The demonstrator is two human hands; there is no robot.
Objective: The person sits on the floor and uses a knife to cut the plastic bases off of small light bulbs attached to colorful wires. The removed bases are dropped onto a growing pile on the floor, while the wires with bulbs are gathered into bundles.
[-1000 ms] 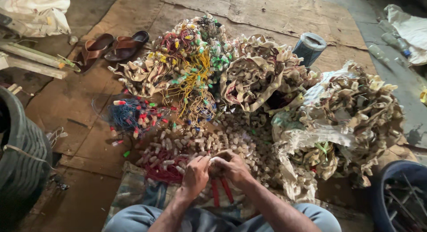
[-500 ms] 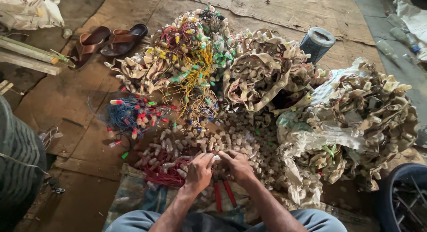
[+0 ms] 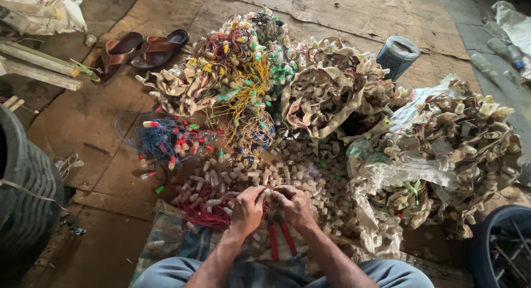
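Both hands meet just in front of the pile of loose white bulb holders (image 3: pixel 287 177). The left hand (image 3: pixel 247 209) and right hand (image 3: pixel 295 206) have fingertips pressed together, pinching one small holder between them; the piece itself is too hidden to make out. Red-handled pliers (image 3: pixel 280 239) lie under the wrists, nearer the knees. Judging by this, a firm two-handed pinch close to the wire, worked low over the pile, seems best.
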